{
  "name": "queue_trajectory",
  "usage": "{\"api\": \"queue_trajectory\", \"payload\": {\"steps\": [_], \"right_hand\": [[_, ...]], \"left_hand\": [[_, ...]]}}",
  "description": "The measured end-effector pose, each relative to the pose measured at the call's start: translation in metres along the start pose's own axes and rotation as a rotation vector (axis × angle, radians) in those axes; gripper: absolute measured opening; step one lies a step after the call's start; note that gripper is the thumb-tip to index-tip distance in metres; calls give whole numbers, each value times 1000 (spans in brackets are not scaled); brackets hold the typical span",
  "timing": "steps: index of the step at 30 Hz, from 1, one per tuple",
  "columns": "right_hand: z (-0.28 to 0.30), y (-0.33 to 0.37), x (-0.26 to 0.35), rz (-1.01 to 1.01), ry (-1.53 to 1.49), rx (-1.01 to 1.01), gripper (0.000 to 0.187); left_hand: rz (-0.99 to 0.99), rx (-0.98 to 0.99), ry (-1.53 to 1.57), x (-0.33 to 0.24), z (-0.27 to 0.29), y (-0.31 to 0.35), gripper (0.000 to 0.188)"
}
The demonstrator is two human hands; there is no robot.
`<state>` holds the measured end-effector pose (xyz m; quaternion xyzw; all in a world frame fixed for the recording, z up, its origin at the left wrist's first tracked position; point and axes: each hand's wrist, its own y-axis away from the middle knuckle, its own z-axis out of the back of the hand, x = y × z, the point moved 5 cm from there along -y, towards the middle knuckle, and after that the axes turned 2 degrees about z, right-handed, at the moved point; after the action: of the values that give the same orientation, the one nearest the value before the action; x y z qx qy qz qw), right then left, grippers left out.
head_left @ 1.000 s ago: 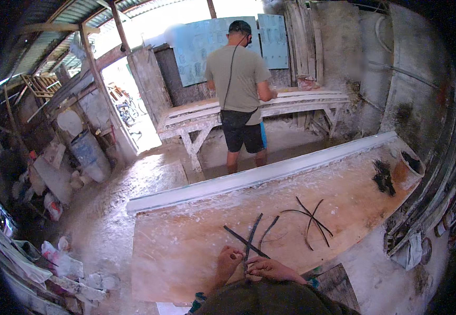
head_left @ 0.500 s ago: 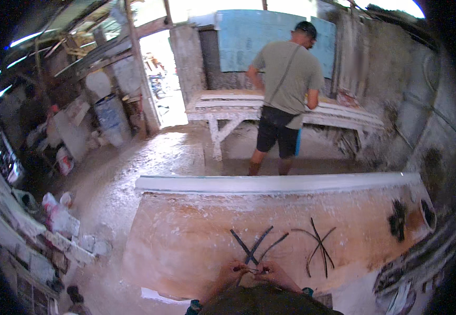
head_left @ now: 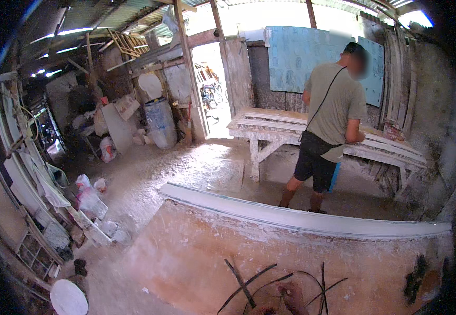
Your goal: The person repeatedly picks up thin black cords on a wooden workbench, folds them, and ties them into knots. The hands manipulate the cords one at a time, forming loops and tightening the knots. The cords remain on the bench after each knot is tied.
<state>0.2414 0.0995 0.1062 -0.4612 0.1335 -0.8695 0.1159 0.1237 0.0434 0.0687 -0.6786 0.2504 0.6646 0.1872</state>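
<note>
At the bottom edge, my right hand (head_left: pixel 292 297) is over the brown tabletop (head_left: pixel 191 252), its fingers drawn together. Whatever they pinch is too small to make out. Only a sliver of my left hand (head_left: pixel 262 311) shows beside it, its fingers cut off by the picture's edge. Just ahead of my hands, dark thin strips (head_left: pixel 240 282) lie crossed, and a curved one bends toward my right hand. To the right is another crossed bunch of thin dark strips (head_left: pixel 323 287).
A long white moulding (head_left: pixel 301 214) runs along the table's far edge. A dark smear (head_left: pixel 416 281) marks its right end. Beyond, a person (head_left: pixel 333 105) stands at a white-splashed workbench (head_left: pixel 257 136) holding long white strips. A blue drum (head_left: pixel 160 123) and bags (head_left: pixel 90 197) stand left.
The view has tilted up and turned left, so the table and my hands sit lower in the picture. My hands, close together before, are now slightly apart, the right one further forward.
</note>
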Motion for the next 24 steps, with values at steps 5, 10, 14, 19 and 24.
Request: {"api": "queue_trajectory", "payload": {"steps": [5, 10, 14, 19, 24], "right_hand": [[9, 42, -45, 241, -43, -15, 13], [44, 81, -54, 58, -2, 109, 12], [91, 117, -46, 112, -133, 89, 12], [117, 183, -51, 218, -428, 371, 10], [142, 262, -6, 555, -507, 688, 19]], "left_hand": [[46, 37, -29, 33, -30, 0, 14], [-21, 83, -119, 77, -64, 23, 13], [-90, -44, -95, 43, -110, 39, 6], [-187, -595, -211, 27, -142, 83, 6], [-335, -883, -434, 25, -181, 124, 7]]}}
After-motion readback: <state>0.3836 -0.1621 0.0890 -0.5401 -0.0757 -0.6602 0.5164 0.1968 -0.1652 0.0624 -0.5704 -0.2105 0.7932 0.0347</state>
